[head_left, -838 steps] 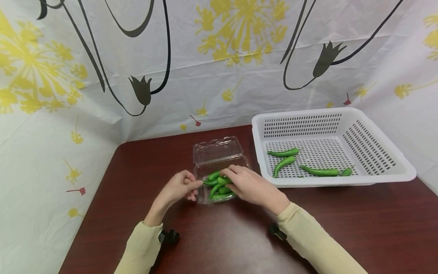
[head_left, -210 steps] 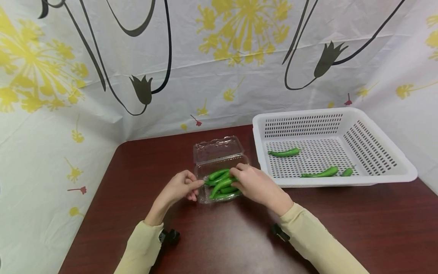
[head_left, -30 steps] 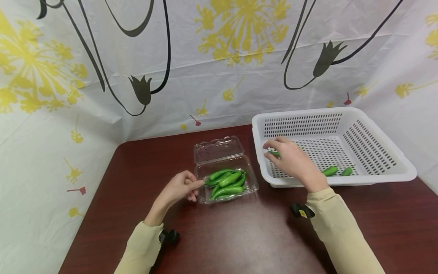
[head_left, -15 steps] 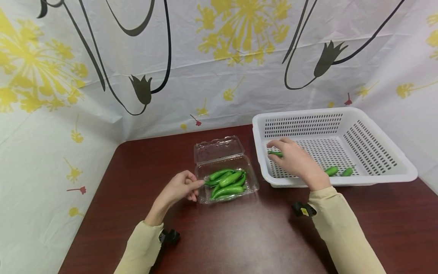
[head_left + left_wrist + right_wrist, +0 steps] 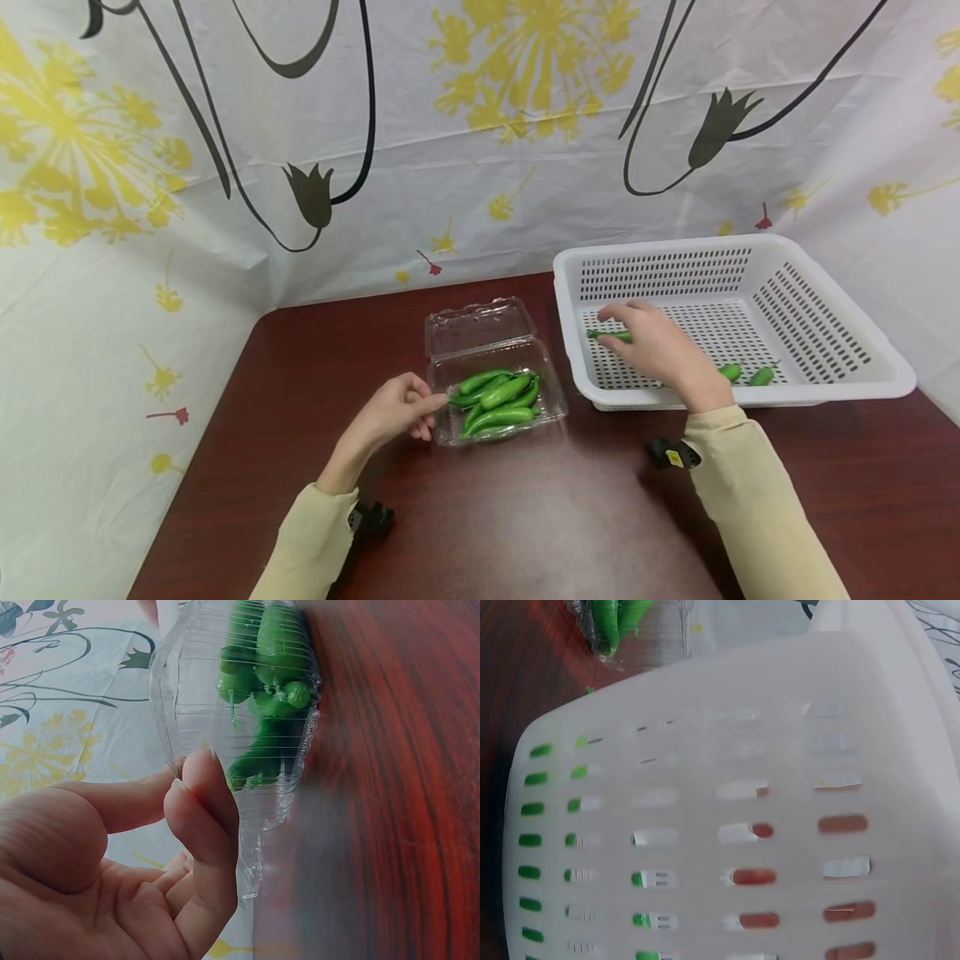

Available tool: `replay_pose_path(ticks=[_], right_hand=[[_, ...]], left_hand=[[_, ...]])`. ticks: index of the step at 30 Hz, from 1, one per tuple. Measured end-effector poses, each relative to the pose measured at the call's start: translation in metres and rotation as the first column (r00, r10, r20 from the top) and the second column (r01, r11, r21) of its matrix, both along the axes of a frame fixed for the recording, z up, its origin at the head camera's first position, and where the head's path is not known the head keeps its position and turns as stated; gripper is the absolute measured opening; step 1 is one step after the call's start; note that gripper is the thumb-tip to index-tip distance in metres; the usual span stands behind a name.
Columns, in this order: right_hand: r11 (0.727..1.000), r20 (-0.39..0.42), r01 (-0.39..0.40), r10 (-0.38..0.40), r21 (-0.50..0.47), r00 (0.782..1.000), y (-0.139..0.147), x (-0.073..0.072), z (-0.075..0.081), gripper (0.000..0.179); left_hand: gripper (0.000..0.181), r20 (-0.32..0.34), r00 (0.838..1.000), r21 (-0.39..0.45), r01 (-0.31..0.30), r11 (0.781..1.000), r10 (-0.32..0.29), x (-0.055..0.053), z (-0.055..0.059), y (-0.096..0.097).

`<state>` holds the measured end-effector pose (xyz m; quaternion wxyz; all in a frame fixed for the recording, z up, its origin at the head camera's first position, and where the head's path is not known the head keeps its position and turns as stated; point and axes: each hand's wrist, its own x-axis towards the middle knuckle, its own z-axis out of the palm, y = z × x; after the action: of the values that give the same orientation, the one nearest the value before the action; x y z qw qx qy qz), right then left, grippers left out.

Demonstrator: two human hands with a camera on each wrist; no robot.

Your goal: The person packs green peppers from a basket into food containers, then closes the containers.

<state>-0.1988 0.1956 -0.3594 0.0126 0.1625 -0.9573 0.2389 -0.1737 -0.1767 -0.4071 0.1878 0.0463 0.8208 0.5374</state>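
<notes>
At the left edge of a clear plastic clamshell box (image 5: 553,407), my left hand (image 5: 397,408) pinches the rim between thumb and fingers. The box lies with its lid folded back and holds several green chili peppers (image 5: 506,390). My right hand (image 5: 660,346) is inside the white basket, fingers and thumb arched around a green pepper (image 5: 611,336) on its floor, with a gap between the fingertips. That pepper's thick end is hidden by the hand. In the left wrist view, the thumb and a fingertip (image 5: 199,776) meet at the box's edge.
The white perforated basket (image 5: 832,387) stands at the right. Two more green peppers lie near its front wall, one (image 5: 730,372) partly behind my right wrist, the other a short one (image 5: 761,377). A patterned sheet (image 5: 480,192) backs the dark red table (image 5: 337,342).
Over the last second my right hand slides slightly right along the pepper, which stays put. Earlier it was at the box; another basket pepper has gone since. My left hand keeps its place.
</notes>
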Motion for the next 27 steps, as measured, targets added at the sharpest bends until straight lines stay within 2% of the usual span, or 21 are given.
replay_pose_path(ticks=[19,27], right_hand=[[1.000,0.061,0.023,-0.024,0.018,0.998,0.017,-0.006,-0.006,0.041],[0.998,0.069,0.019,-0.023,0.054,0.997,0.019,-0.009,-0.009,0.044]], left_hand=[[0.025,0.007,1.000,0.001,-0.007,1.000,0.007,-0.002,-0.002,0.000],[0.025,0.006,1.000,0.001,-0.003,1.000,0.003,-0.001,-0.001,0.000]])
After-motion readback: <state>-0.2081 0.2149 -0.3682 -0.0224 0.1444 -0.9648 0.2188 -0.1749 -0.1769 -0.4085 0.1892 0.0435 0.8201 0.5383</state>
